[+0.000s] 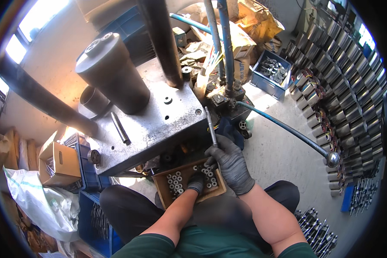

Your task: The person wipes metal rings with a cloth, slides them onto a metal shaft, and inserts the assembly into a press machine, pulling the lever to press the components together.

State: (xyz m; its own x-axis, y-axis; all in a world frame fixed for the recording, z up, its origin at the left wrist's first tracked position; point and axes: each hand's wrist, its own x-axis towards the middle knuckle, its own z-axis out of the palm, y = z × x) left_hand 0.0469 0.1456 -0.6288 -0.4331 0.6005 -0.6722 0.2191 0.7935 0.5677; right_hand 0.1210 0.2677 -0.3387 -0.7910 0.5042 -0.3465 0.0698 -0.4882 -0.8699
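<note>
Grey floor (273, 157); right hand (234, 167) clasps metal rod (211, 125); left hand (196, 182) in carton (215, 192), grip unclear

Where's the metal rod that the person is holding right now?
In the head view, the rod is just right of centre, gripped in the right hand, its far end beside the metal slab's right corner.

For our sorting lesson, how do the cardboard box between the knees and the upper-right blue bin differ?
The box is brown; the bin is blue. The box holds small round parts; the bin holds jumbled metal pieces. The left hand is in the box; none is in the bin. Both are open-topped.
</note>
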